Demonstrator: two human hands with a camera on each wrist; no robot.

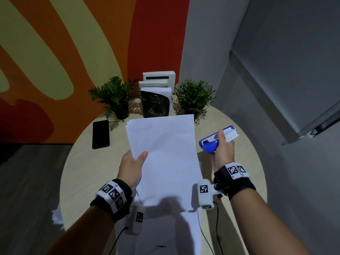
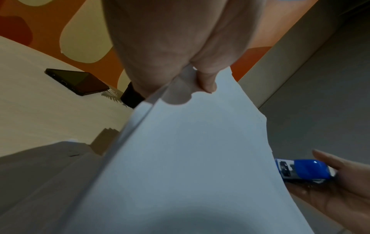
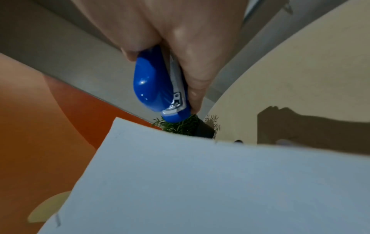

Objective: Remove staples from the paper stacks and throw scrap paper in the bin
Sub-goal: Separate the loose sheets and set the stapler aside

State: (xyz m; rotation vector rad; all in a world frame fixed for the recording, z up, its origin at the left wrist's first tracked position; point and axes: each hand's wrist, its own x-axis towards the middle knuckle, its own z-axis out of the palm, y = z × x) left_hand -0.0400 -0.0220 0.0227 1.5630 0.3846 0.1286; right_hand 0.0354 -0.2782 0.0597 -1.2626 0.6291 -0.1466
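A stack of white paper sheets (image 1: 163, 153) is lifted above the round table. My left hand (image 1: 133, 165) pinches its left edge, thumb on top, fingers beneath. The same stack fills the left wrist view (image 2: 200, 150) and the lower part of the right wrist view (image 3: 200, 182), where a small staple (image 3: 58, 220) shows near one corner. To the right of the stack, my right hand (image 1: 223, 148) grips a blue stapler-like tool (image 1: 211, 143); its metal mouth shows close up (image 3: 160, 88). More white paper (image 1: 176, 232) lies on the table below the held stack.
The round beige table (image 1: 88, 172) carries a black phone (image 1: 100, 134) at the left, two potted plants (image 1: 116, 96) (image 1: 194, 97) and upright books (image 1: 156, 96) at the back. A crumpled white paper (image 1: 57, 216) sits at the table's left rim. No bin is in view.
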